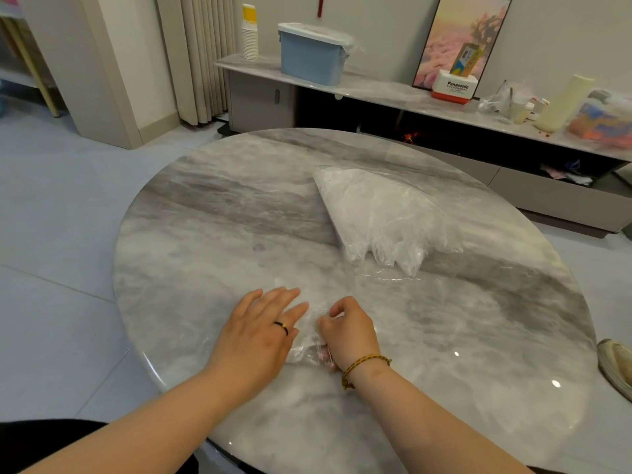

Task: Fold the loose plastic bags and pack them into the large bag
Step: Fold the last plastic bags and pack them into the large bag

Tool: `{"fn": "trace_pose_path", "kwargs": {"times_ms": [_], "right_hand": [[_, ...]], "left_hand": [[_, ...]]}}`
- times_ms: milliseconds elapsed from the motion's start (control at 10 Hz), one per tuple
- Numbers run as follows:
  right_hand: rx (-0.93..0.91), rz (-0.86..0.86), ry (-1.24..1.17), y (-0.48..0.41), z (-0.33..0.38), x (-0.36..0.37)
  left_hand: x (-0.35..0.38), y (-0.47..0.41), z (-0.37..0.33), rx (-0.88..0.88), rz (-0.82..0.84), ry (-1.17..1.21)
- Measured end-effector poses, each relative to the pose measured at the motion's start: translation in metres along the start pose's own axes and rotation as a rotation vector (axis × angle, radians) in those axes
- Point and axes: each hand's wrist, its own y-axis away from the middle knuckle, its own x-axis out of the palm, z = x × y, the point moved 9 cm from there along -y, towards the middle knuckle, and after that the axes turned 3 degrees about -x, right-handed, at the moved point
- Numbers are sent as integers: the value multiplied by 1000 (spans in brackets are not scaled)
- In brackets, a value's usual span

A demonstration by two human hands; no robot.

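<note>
On the round grey marble table (205,213), my left hand (260,333) presses flat a small clear plastic bag (307,350) while my right hand (349,331) pinches it; the stuffed large clear bag (379,213) lies beyond.

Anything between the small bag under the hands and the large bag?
Nothing visible: only bare table separates the small bag, pressed by the left hand and pinched by the right hand, from the large bag.

left hand (260,325) flat, fingers straight | right hand (350,331) fingers curled
</note>
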Motion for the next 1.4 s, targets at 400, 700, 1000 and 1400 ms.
{"fn": "trace_pose_path", "kwargs": {"times_ms": [400, 700, 1000, 1400], "right_hand": [[-598, 91, 860, 17, 33, 40], [-596, 71, 935, 13, 26, 40], [-474, 192, 428, 10, 28, 18], [-182, 399, -146, 6, 25, -2]], "left_hand": [[66, 14, 16, -109, 582, -95], [54, 2, 11, -131, 516, -143], [41, -13, 27, -330, 518, 32], [16, -31, 12, -476, 328, 787]]}}
